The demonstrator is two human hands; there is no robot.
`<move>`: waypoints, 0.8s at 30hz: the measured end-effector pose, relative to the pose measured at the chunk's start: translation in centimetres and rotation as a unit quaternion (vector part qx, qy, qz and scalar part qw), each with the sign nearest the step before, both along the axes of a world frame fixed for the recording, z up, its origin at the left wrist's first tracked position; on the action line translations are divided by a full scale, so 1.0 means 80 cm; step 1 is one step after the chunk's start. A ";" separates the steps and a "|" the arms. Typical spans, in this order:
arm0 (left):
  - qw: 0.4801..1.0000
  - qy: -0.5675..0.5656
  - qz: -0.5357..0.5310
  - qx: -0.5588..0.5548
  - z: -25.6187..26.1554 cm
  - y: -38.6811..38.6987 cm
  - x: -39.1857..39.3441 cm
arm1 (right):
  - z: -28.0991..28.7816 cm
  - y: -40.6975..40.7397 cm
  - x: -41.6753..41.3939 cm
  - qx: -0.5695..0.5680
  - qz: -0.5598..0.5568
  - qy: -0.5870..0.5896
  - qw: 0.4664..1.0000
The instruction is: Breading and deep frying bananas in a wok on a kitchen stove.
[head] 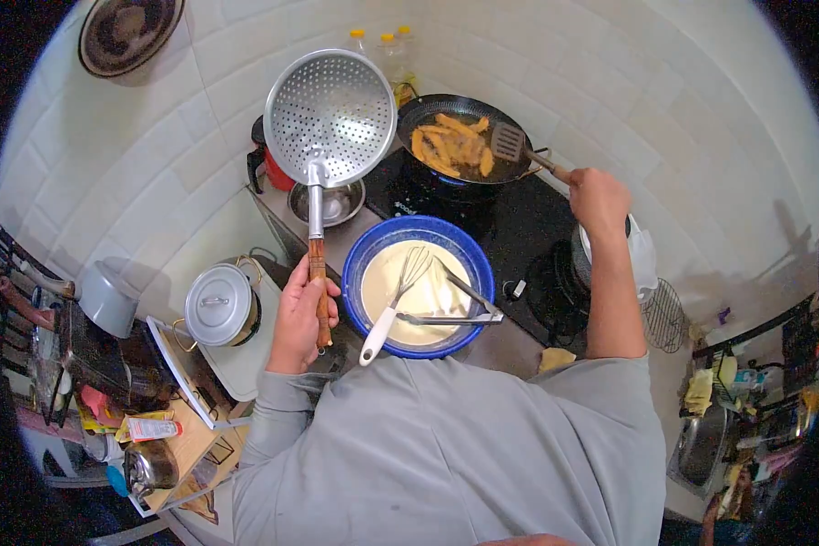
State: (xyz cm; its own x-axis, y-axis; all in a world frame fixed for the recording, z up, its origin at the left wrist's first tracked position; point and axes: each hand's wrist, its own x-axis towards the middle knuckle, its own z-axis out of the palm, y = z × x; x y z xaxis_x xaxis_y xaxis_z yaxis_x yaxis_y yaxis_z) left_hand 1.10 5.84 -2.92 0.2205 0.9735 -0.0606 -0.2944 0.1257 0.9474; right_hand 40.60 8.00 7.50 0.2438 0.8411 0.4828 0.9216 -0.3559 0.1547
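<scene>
My left hand (pixel 304 310) grips the wooden handle of a perforated metal skimmer (pixel 334 112), its round head raised above a small metal bowl (pixel 327 203). In my right hand (pixel 599 201) is the handle of a slotted spatula (pixel 508 141). The spatula's blade rests over the right side of a dark wok (pixel 512 170) on a lit burner. Long golden-brown fried pieces (pixel 450 147) lie in oil in the wok. Right before me stands a blue basin (pixel 420 222) of pale batter (pixel 382 273). A whisk with a white handle (pixel 379 334) and metal tongs (pixel 450 319) lie across it.
The black glass stove (pixel 416 191) extends to the right, with a second burner (pixel 556 290). A lidded pot (pixel 215 307) stands at left. Oil bottles (pixel 389 51) with yellow caps are behind the wok. A wire rack (pixel 662 314) and a sink (pixel 703 447) are at right.
</scene>
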 end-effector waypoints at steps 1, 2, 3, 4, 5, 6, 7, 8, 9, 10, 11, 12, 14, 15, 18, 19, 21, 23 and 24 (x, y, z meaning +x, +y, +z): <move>1.000 0.001 0.004 -0.001 0.000 0.000 0.000 | -0.001 0.000 -0.001 0.000 0.000 0.000 1.000; 1.000 0.001 0.008 -0.001 -0.001 -0.001 0.000 | -0.002 0.001 -0.004 -0.012 -0.004 0.002 1.000; 1.000 0.001 0.009 -0.001 0.000 -0.001 0.000 | -0.002 0.001 -0.006 -0.024 -0.008 0.003 1.000; 1.000 0.006 0.008 0.001 0.000 -0.002 0.000 | -0.005 0.002 -0.004 -0.024 -0.007 0.003 1.000; 1.000 0.012 0.007 0.003 0.001 -0.002 0.000 | -0.010 0.004 0.001 -0.020 0.006 0.014 1.000; 1.000 0.011 0.008 0.004 0.000 -0.002 0.000 | -0.013 0.005 0.003 -0.017 0.018 0.025 0.999; 1.000 0.011 0.010 0.003 0.000 -0.002 0.000 | -0.013 0.005 0.003 -0.017 0.019 0.024 0.999; 1.000 0.011 0.012 0.002 0.000 -0.002 0.000 | -0.012 0.005 0.002 -0.016 0.022 0.039 0.999; 1.000 0.011 0.012 0.002 0.000 -0.003 0.000 | -0.012 0.005 0.001 -0.015 0.025 0.053 0.998; 1.000 0.012 0.013 0.003 0.000 -0.003 0.000 | -0.012 0.006 0.003 -0.014 0.025 0.053 0.998; 1.000 0.012 0.013 0.003 0.000 -0.003 0.000 | -0.014 0.006 0.008 -0.010 0.032 0.074 0.997; 1.000 0.013 0.013 0.003 0.000 -0.003 0.000 | -0.014 0.006 0.010 -0.006 0.038 0.095 0.995; 1.000 0.009 0.013 0.002 -0.001 -0.003 0.000 | -0.010 0.004 0.006 0.002 0.024 0.087 0.996; 1.000 0.010 0.013 0.002 -0.001 -0.003 0.000 | -0.009 0.004 0.004 0.010 0.009 0.078 0.997; 1.000 -0.001 0.016 -0.012 -0.002 -0.002 -0.001 | -0.011 0.004 0.005 0.052 0.035 0.096 0.993; 1.000 -0.001 0.016 -0.013 -0.001 -0.002 -0.001 | -0.008 0.003 0.001 0.051 0.035 0.096 0.993; 1.000 0.000 0.016 -0.014 -0.002 -0.001 0.000 | 0.003 -0.004 -0.010 0.016 0.034 0.133 0.990; 1.000 0.001 0.011 -0.012 -0.004 0.000 0.000 | 0.002 -0.003 -0.017 0.002 0.033 0.136 0.990; 1.000 0.001 0.011 -0.012 -0.004 -0.001 0.000 | 0.002 -0.004 -0.018 -0.013 0.031 0.139 0.990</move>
State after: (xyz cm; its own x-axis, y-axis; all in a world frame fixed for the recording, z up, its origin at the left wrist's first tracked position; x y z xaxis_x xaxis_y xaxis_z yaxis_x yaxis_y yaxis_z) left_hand 1.11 5.79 -3.20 0.1987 0.9764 -0.0851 -0.2953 0.1425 0.9447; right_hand 39.15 7.71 7.70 0.3113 0.8701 0.3821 0.9499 -0.2964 -0.0990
